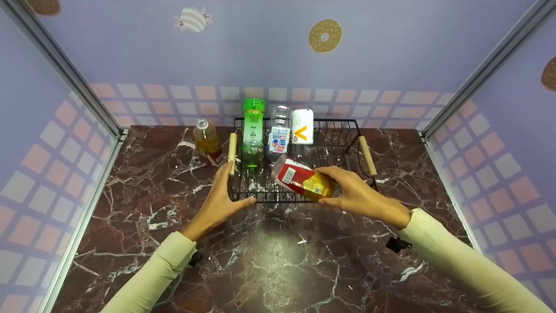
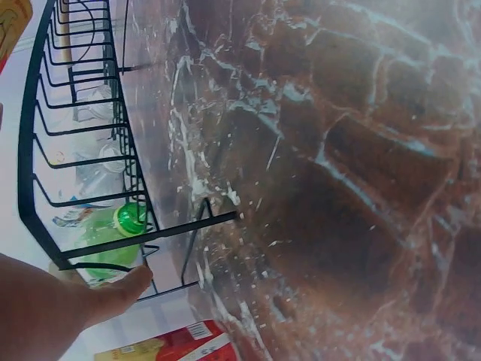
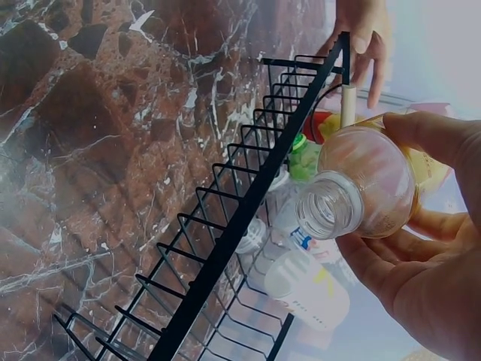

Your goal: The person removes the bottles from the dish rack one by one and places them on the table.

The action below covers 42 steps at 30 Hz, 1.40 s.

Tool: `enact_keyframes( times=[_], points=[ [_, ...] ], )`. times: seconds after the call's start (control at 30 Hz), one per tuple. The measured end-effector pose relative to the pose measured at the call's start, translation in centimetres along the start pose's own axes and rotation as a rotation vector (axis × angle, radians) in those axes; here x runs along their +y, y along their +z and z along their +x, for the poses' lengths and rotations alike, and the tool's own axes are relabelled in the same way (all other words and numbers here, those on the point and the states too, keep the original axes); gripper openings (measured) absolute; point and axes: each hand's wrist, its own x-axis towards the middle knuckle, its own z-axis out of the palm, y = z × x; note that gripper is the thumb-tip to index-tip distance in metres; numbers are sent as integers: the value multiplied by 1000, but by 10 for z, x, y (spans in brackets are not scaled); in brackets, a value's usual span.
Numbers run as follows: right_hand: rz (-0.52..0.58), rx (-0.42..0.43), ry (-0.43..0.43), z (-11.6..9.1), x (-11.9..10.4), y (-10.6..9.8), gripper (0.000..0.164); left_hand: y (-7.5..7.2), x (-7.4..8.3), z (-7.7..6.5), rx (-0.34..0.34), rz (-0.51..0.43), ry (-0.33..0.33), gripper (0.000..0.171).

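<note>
My right hand grips a clear plastic bottle with a red and yellow label above a black wire basket. The bottle tilts, its base toward the left; its uncapped mouth shows in the right wrist view. At the basket's front left corner is my left hand, fingers near the wooden handle and thumb by the wire rim. Within the basket lie a green bottle, a clear bottle with a blue and white label and a white container with an orange mark.
A second bottle with a yellow and red label stands uncapped on the marble-patterned table, left of the basket. Another wooden handle is on the basket's right side. Patterned panels enclose the table at the back and both sides.
</note>
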Motion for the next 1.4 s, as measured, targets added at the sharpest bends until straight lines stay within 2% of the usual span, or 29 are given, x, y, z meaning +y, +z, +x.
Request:
enact_keyframes(
  times=[0.33,0.5,0.77,1.07,1.4],
  points=[
    [-1,-17,-22,0,0,2,74,-4,11,-1,15,95,66,118],
    [-2,-25,-33,-1,0,1,72,-5,26,-4,6,136,132,116],
    [-42,-36,-80,-2,-2,2,72,-5,48,-9,-23,129,270,109],
    [-48,-63,-94,-3,-6,5,71,-3,65,-11,-116,110,329,109],
    [-44,-114,-68,-5,-15,7,72,-1,81,-10,-231,149,367,105]
  ],
)
